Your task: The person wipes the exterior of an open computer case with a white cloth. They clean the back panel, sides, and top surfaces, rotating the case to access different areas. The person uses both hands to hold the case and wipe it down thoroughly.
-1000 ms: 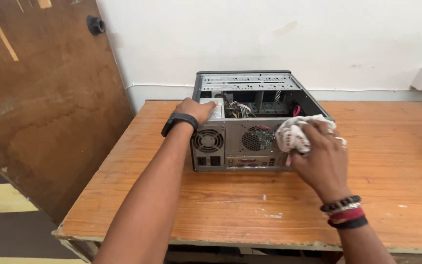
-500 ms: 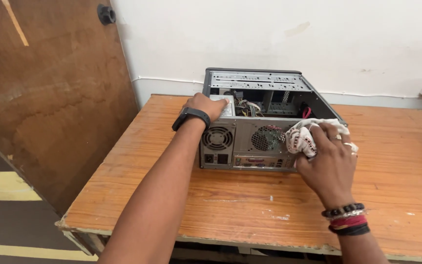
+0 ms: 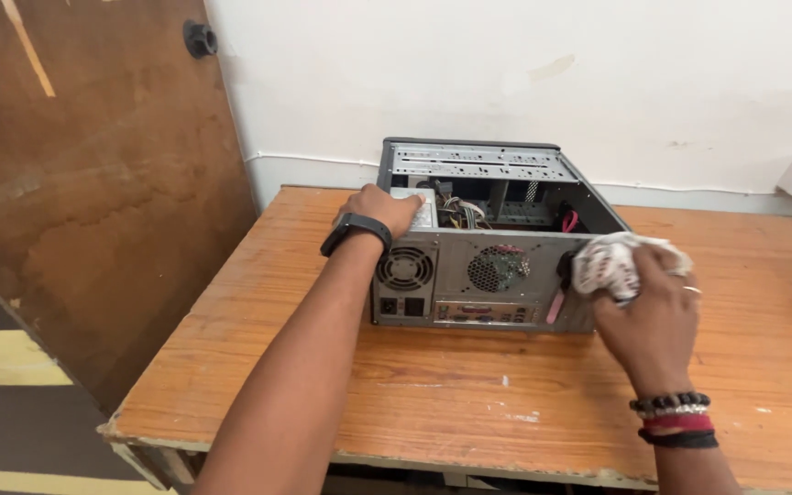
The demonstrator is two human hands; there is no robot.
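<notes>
At the right rear corner of the open grey metal computer case, a bunched white cloth with red print is gripped in the curled fingers of the right hand and pressed against the back panel beside the round fan grille. For a clean wipe, the cloth is best kept flat on the metal and drawn in short strokes, clear of the pink cable hanging at that corner. The right wrist, ringed with beaded and red bands, is bent slightly upward, the forearm rising from the lower right.

Across the case, the fingers of the left hand are laid over the top left corner near the silver power supply, closed lightly on the edge so that the case is steadied. The left arm, with a black wristband, is stretched nearly straight. The case is set near the wall on the worn orange wooden worktop.
</notes>
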